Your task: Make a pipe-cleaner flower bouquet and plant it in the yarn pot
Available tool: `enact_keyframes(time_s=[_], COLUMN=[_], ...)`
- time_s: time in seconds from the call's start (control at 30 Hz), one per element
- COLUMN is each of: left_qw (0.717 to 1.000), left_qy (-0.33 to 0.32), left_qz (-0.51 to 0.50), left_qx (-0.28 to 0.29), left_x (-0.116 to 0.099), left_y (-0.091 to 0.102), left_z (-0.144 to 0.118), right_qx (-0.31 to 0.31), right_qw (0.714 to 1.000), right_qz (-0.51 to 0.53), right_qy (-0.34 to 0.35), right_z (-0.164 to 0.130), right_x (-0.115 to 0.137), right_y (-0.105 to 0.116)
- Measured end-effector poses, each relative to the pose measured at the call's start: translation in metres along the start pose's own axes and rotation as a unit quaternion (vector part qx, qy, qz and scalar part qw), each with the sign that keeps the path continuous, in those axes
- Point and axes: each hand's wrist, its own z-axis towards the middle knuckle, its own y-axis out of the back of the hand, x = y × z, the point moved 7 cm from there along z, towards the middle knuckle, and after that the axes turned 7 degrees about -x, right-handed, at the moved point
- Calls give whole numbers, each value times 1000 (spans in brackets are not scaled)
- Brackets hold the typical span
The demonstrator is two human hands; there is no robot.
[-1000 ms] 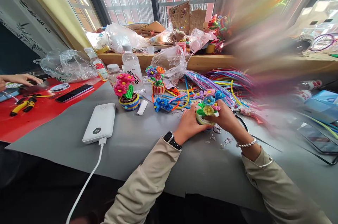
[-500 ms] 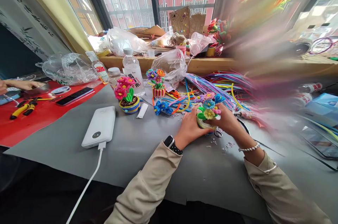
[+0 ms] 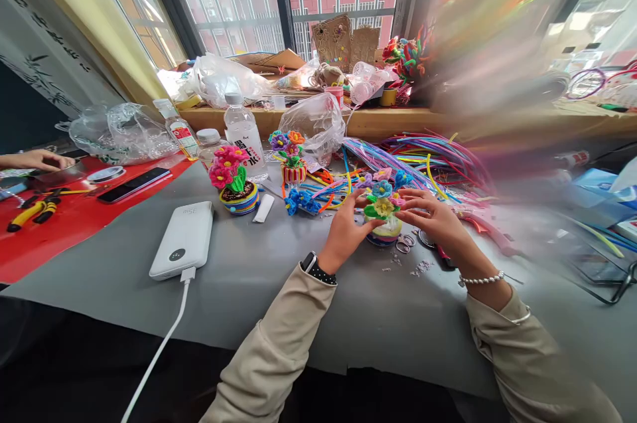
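Note:
A small pot (image 3: 386,235) wrapped in pale yellow and blue stands on the grey table mat, bearing chenille-stem flowers (image 3: 383,189) in blue, yellow, pink and purple. Cupped at its left side is my left hand (image 3: 343,234), thumb and fingers apart beside the blooms; whether it touches them is hard to tell. My right hand (image 3: 434,218) is on the other side, fingers spread, with the tips by the petals. Close to the pot lie scissors (image 3: 405,244) and pale crumbs (image 3: 422,267).
Left of my hands are a white power bank (image 3: 183,240) with a cable, a pink-flowered pot (image 3: 239,199), a striped pot (image 3: 293,174) and a bottle (image 3: 243,134). Chenille stems (image 3: 398,157) lie behind. Another person's hand (image 3: 44,159) is at far left, near pliers (image 3: 34,209).
My right hand has drawn back from the pot to the right and its fingers have spread. My left hand has loosened around the pot. The view has shifted slightly.

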Motion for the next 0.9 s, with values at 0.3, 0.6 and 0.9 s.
enact_keyframes(time_s=[0.3, 0.6, 0.9], left_qw=[984, 979, 994], left_qy=[109, 136, 74], left_qz=[-140, -147, 74], left_qx=[22, 49, -4], left_x=[10, 9, 6], left_y=[5, -3, -19], left_z=[-4, -3, 7], right_qx=[24, 63, 100], right_qw=[999, 977, 987], right_qz=[26, 167, 89], right_qy=[-35, -113, -85], right_z=[-4, -3, -1], right_x=[8, -21, -17], right_y=[-2, -10, -2])
